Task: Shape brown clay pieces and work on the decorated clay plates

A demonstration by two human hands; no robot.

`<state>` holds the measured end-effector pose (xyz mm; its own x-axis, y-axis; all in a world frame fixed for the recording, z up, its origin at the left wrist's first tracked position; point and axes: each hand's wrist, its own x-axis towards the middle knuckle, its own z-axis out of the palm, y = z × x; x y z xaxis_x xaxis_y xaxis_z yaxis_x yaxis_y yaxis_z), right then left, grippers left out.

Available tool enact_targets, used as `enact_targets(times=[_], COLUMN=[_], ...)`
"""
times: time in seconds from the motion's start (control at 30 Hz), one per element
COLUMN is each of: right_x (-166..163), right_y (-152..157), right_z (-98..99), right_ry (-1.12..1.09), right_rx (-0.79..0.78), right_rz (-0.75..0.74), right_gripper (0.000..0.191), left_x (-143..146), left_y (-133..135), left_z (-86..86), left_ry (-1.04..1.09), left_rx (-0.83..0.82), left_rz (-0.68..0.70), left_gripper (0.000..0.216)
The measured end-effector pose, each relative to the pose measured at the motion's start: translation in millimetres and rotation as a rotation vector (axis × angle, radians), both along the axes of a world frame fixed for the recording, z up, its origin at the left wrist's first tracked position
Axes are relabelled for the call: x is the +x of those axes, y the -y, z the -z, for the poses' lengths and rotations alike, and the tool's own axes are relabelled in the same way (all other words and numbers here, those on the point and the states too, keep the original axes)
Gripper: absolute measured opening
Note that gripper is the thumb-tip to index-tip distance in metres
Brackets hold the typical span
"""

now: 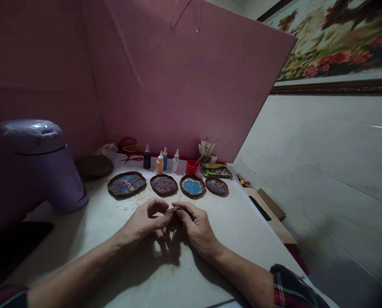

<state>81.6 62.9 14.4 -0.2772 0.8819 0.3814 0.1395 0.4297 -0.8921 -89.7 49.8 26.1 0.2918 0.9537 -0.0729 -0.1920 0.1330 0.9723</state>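
A small lump of brown clay (175, 217) is held between my two hands, above the white tabletop. My left hand (146, 221) has its thumb against the lump's left side, with the fingers curled beyond it. From the right, my right hand (200, 229) grips the same lump between thumb and bent fingers. Much of the clay is covered by the fingers, so its full shape cannot be made out. Just beyond the hands sit shallow brown clay dishes, among them a blue-painted dish (192, 186) and a purple-streaked dish (164, 185).
A large streaked dish (126, 185) and a small dish (216, 186) flank the row. Behind stand paint bottles (159, 164), a red cup (192, 167), a green box (217, 171) and scissors (131, 159). A purple canister (51, 171) is at left; a pink panel (184, 85) rises behind.
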Motion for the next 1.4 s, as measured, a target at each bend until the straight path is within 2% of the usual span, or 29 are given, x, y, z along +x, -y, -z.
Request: enact_targets(times=[0.17, 0.3, 0.47, 0.57, 0.73, 0.9, 1.1, 1.4], right_x=[3, 6, 6, 3, 1, 2, 3, 3], right_y=[3, 6, 12, 15, 16, 14, 14, 15], right_z=[-5.2, -9.3, -13.5, -14.1, -11.0, -10.8, -11.4, -9.6], right_ry=[0.120, 0.219, 0.272, 0.284, 0.254, 0.273, 0.236, 0.214], right_rx=[0.177, 0.228, 0.217, 0.195, 0.198, 0.207, 0.197, 0.219], right_rz=[-0.081, -0.137, -0.200, -0.207, -0.049, -0.054, -0.124, -0.113], right_gripper=[0.028, 0.043, 0.044, 0.045, 0.038, 0.030, 0.032, 0.030], left_x=[7, 11, 7, 5, 4, 2, 3, 3], left_y=[4, 8, 6, 6, 8, 8, 7, 12], left_z=[-0.2, 1.4, 2.2, 0.4, -2.9, -5.1, -5.7, -5.2], left_ry=[-0.076, -0.036, -0.187, -0.273, -0.369, -0.416, -0.376, -0.390], left_rx=[0.041, 0.036, 0.219, 0.271, 0.364, 0.368, 0.396, 0.384], left_rz=[0.066, 0.065, 0.031, 0.015, -0.039, -0.074, -0.093, -0.132], left_gripper=[0.053, 0.057, 0.039, 0.030, 0.034, 0.025, 0.021, 0.014])
